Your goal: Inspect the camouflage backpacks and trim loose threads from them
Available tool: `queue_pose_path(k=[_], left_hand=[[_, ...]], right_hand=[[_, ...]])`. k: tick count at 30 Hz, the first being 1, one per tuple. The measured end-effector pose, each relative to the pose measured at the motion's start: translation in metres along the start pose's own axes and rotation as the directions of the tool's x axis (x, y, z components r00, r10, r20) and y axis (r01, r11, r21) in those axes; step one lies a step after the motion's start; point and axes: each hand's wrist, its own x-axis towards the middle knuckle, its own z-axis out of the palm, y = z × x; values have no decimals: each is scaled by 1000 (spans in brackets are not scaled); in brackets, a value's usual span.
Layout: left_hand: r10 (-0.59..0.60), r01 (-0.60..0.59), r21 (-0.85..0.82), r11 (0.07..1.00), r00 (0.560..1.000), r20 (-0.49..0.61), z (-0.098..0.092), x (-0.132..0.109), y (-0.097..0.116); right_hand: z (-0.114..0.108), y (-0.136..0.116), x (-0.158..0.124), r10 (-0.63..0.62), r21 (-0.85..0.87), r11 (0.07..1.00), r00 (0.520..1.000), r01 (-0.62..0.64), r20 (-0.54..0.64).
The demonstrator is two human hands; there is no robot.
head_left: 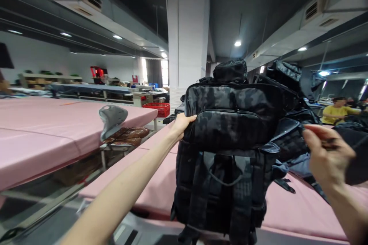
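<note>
A dark camouflage bag (227, 126) stands upright at the centre, on top of or against another dark backpack (221, 191) with straps and a grey loop handle. My left hand (184, 122) grips the upper bag's left edge, thumb on its front and fingers behind. My right hand (329, 147) is raised in the air to the right of the bags, apart from them. Its fingers are curled around a small dark thing that I cannot make out.
More dark bags (290, 122) are piled behind and to the right on a pink-covered table (307, 214). Another pink table (43, 126) and a grey chair (113, 120) stand left. A red crate (156, 109) sits by the pillar (188, 38). A person in yellow (335, 113) is far right.
</note>
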Motion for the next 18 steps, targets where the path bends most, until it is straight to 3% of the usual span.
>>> queue_pose_path(k=[1, 4, 7, 10, 13, 15, 18], left_hand=[[-26, 26, -20, 999, 1000, -2, 0, 3, -1], [-53, 53, -53, 997, 999, 4, -2, 3, -4], [-79, 80, -78, 994, 997, 12, -4, 0, -3], [-142, 146, -129, 981, 989, 44, -7, -3, 2], [-204, 219, -172, 960, 974, 103, -16, -5, 7], [-285, 324, -206, 923, 938, 197, -23, -5, 9], [-428, 525, -244, 815, 830, 357, -29, 1, 10]], right_hand=[[13, -12, 7, -19, 8, 1000, 1000, 19, -12], [58, -37, 28, -172, 69, 984, 967, 162, 189], [98, -52, 42, -247, -79, 957, 928, 279, 278], [124, -67, 47, -299, -259, 876, 879, 407, 372], [140, -81, 52, -319, -300, 819, 822, 490, 471], [151, -92, 58, -310, -291, 831, 829, 474, 466], [172, -118, 67, -294, -268, 864, 860, 425, 417]])
